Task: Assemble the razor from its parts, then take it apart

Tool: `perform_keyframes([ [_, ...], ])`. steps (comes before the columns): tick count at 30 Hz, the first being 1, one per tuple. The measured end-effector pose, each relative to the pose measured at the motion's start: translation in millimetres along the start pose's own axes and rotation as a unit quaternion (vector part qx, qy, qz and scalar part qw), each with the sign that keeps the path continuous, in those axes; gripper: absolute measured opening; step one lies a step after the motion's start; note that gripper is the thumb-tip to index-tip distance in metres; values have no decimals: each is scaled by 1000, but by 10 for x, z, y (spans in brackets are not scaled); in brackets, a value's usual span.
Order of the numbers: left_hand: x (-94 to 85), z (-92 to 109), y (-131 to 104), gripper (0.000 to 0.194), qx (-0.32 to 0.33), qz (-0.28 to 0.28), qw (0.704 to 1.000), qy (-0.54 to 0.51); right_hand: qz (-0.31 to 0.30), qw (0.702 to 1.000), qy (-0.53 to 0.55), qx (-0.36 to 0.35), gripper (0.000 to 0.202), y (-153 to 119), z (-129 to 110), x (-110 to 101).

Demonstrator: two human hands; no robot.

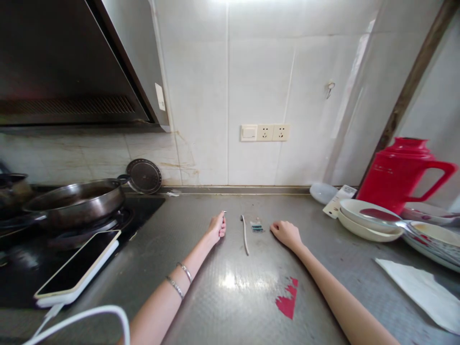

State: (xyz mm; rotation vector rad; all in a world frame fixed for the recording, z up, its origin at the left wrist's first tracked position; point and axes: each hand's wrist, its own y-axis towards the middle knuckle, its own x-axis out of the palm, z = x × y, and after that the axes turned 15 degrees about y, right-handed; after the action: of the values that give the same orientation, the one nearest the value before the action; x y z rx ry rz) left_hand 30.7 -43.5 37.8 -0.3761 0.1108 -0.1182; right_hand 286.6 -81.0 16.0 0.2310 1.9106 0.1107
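My left hand is closed just above the steel counter, pinching a small thing with a shiny tip; the rest of it is hidden in the fingers. My right hand rests on the counter as a loose fist, its fingers curled under, with nothing visible in it. Between the hands lies a thin white stick with a small dark head at its far end. Beside that, nearer my right hand, is a small clear packet with dark and teal strips.
A phone with a white cable lies on the left by the stove, where a steel pan stands. At right are a red thermos jug, stacked bowls, plates and a white paper. A red patch marks the counter.
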Motion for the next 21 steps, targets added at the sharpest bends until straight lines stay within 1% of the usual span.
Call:
perform_keyframes([
  [3,-22,28,-32,34,39,2,999,-1,0,1000,-1,-2,39,3,5,6],
  [7,-78,50,-56,29,129,-9,992,-5,-3,1000,0,0,39,-5,-7,-4],
  [10,-111,69,-79,23,184,-12,983,-5,-3,1000,-1,5,38,-13,-22,-17],
  [13,-113,108,-134,21,230,-2,973,25,0,1000,7,11,40,-18,-24,-36],
  [16,-90,155,-204,23,258,16,964,56,14,999,33,18,44,-30,-50,-77],
  [18,-75,177,-238,26,269,24,960,69,35,998,49,16,45,-51,-124,-122],
  [21,-62,186,-253,28,277,37,957,83,62,996,66,-6,43,-95,-359,-194],
])
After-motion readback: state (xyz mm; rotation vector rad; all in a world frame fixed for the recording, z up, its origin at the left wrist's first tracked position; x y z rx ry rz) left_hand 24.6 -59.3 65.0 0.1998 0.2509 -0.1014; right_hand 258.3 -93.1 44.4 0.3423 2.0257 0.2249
